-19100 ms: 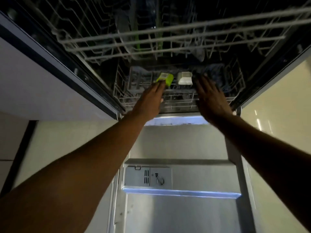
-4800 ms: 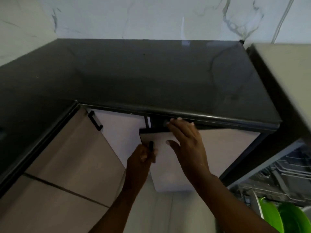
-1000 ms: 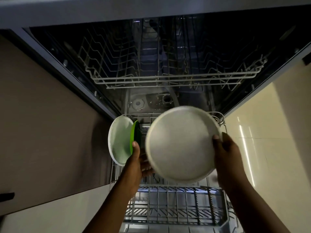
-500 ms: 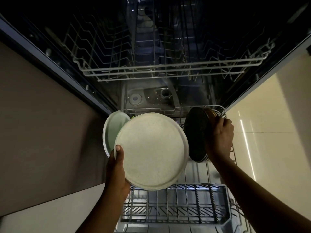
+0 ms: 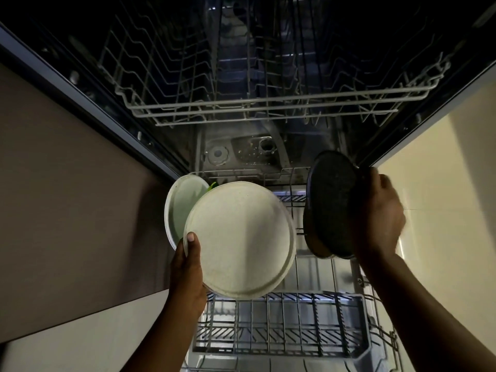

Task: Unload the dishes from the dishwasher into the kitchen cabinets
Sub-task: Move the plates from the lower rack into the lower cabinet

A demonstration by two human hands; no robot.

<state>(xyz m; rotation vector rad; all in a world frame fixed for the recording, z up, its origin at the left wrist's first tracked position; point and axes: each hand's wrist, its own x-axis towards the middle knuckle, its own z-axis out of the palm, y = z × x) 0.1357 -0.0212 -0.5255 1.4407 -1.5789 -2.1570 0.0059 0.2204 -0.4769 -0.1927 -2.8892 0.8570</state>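
Note:
I look down into the open dishwasher. My left hand grips a large white speckled plate by its lower left rim, thumb on its face, above the pulled-out lower rack. Behind that plate stands a smaller pale plate, with a sliver of a green dish behind it. My right hand grips the right edge of a dark speckled plate, held upright at the rack's right side. A second brownish rim shows just under the dark plate.
The upper rack hangs over the tub with no dishes visible in it. A grey cutlery basket sits at the near end of the lower rack. A brown cabinet front is on the left and pale floor tiles on the right.
One second ago both hands held the white plate. Now the left hand alone holds it, shifted left, and the right hand has taken the dark plate and raised it slightly.

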